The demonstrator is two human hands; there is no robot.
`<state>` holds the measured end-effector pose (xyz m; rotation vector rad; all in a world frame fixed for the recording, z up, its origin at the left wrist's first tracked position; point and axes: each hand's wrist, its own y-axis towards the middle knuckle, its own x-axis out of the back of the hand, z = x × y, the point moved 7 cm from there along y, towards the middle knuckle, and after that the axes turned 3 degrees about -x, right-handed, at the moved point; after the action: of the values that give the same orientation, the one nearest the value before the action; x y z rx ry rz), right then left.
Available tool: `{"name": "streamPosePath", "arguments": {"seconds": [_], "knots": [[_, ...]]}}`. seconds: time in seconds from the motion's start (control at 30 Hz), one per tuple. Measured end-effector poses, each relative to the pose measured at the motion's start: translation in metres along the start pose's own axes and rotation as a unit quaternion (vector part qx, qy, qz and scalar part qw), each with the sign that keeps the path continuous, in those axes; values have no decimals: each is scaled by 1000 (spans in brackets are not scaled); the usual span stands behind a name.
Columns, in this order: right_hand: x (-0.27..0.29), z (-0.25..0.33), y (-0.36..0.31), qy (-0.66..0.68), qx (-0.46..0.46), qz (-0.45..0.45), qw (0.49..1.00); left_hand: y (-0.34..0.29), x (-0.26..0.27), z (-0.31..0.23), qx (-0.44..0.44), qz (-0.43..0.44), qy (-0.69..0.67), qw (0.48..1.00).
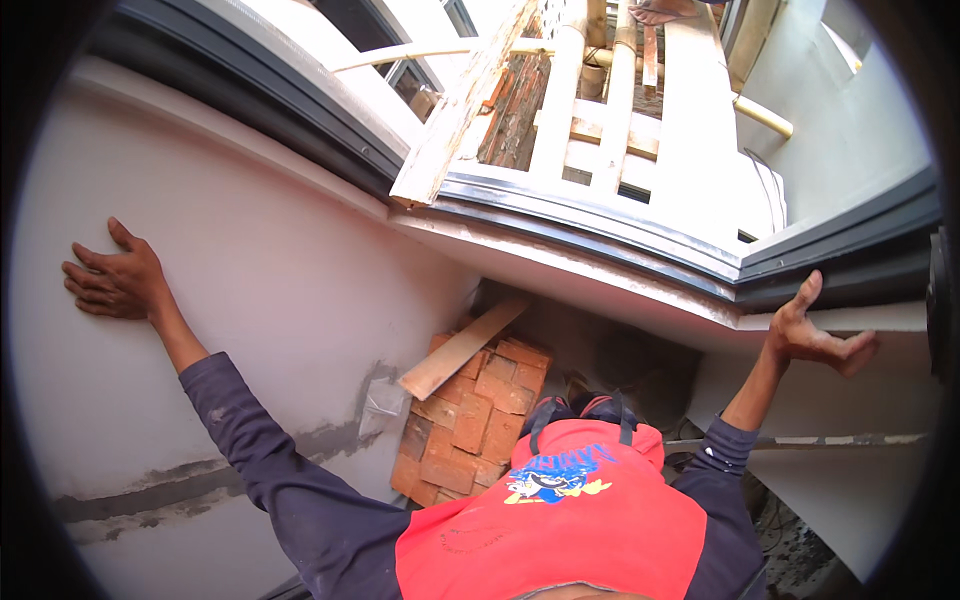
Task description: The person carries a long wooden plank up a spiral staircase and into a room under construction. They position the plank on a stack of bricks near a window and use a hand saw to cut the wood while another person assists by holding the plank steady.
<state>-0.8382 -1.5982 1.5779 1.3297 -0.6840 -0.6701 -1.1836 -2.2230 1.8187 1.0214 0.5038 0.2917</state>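
Observation:
My left arm reaches out to the left. My left hand [118,280] is open with its fingers spread, against or very near the pale plastered wall [260,240]; whether the palm touches cannot be told. On the right, my right hand [815,328] is raised beside the dark metal window frame [835,262] and the white ledge below it. Its thumb points up, the fingers are apart from it and slightly bent, and nothing shows in them. Contact with the ledge is unclear.
Orange bricks [473,420] are stacked by my feet with a wooden plank [465,350] lying across them. Beyond the window sill [590,222] are bamboo poles [560,100], boards and a rough timber [465,105]. Another person's bare foot [662,10] shows at the top.

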Motion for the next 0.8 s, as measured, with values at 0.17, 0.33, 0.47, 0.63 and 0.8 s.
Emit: {"name": "streamPosePath", "arguments": {"seconds": [0.17,0.33,0.47,0.63,0.8], "knots": [[2,1,3,-16,30,-5,999,-4,2,0,7,18,-28,999],[-1,-2,2,-5,46,-23,999,-4,7,-3,20,15,-59,998],[1,-2,2,-2,49,-30,998,-2,6,-5,26,26,-50,998],[2,2,4,-9,52,-34,998,-5,5,-3,23,20,-45,999],[5,8,7,-11,35,-22,999,-6,4,1,31,20,-36,999]]}}
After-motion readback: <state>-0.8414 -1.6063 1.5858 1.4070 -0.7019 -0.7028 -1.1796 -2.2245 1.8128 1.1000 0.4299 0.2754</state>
